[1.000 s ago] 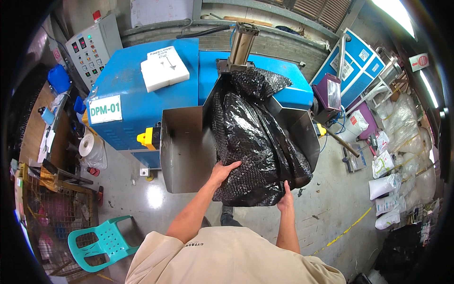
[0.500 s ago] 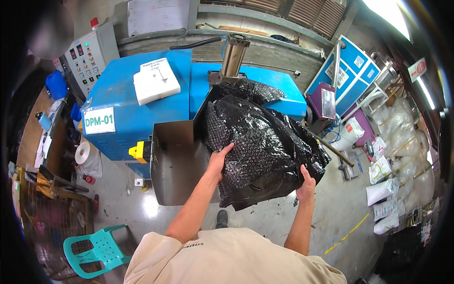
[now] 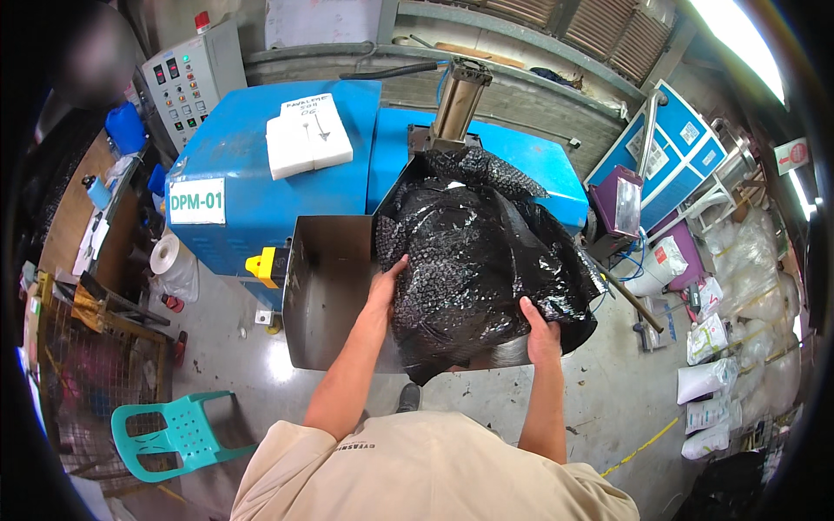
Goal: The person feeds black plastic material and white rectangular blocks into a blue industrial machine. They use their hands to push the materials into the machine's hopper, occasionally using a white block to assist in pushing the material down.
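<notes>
A big crumpled bundle of shiny black bubble wrap lies across the metal feed trough of a blue machine. My left hand grips the bundle's left side, thumb on top and the other fingers hidden under it. At the near right, my right hand holds it the same way, its thumb pointing up along the plastic. The bundle's far end bunches up below an upright metal cylinder. Most of the trough's right part is hidden under the bubble wrap.
White foam blocks rest on the machine. A yellow switch box sticks out left of the trough. A metal bar juts out at the right. A green plastic chair stands at the lower left, filled sacks at the right.
Both hands have brought the bubble wrap in closer together, the right hand moving left. The bundle now looks more gathered and sits more over the trough. The view has shifted slightly.
</notes>
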Demonstrator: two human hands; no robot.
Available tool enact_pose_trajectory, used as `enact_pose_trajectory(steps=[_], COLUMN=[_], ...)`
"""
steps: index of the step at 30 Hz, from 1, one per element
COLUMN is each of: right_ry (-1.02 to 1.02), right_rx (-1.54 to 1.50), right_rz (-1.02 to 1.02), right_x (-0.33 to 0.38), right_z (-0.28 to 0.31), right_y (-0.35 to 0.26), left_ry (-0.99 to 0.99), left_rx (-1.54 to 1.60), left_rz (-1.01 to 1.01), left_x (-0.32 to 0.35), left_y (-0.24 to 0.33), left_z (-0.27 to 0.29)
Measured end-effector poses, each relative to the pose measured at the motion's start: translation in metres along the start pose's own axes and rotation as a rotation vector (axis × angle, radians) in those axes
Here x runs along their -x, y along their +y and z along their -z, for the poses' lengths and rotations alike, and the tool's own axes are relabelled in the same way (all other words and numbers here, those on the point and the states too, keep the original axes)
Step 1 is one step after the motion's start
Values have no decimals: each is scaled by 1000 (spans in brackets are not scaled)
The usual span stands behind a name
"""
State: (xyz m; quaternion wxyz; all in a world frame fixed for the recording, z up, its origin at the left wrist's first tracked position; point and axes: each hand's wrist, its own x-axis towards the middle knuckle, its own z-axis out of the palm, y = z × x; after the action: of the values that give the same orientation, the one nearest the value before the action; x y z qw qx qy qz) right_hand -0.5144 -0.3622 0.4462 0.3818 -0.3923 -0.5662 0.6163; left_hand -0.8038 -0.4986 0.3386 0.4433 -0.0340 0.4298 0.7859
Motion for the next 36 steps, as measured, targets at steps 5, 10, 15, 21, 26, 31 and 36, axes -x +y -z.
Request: enact_pose_trajectory(steps=[5, 10, 15, 21, 26, 31, 36], right_ry=[-71, -79, -213, -229, -334, -322, -406], right_rx=[102, 262, 408, 598, 585, 615, 717], right_rz=[64, 122, 345, 624, 484, 720, 835], right_x=[3, 3, -4, -20, -24, -42, -66], right_z=[-13, -31, -50, -55, -58, -64, -66], right_y=[8, 0, 5, 27, 32, 49, 62], left_ry=[-32, -58, 219, 240, -36, -71, -63], left_rx=[83, 101, -179, -1066, -1321, -1281, -1242], left_rz=[115, 148, 73, -780, -628, -516, -573], left_x=[-5, -10, -25, 15, 28, -2, -39], left_y=[-7, -25, -26, 4, 17, 16, 5], left_z=[15, 37, 49, -14, -55, -57, -47])
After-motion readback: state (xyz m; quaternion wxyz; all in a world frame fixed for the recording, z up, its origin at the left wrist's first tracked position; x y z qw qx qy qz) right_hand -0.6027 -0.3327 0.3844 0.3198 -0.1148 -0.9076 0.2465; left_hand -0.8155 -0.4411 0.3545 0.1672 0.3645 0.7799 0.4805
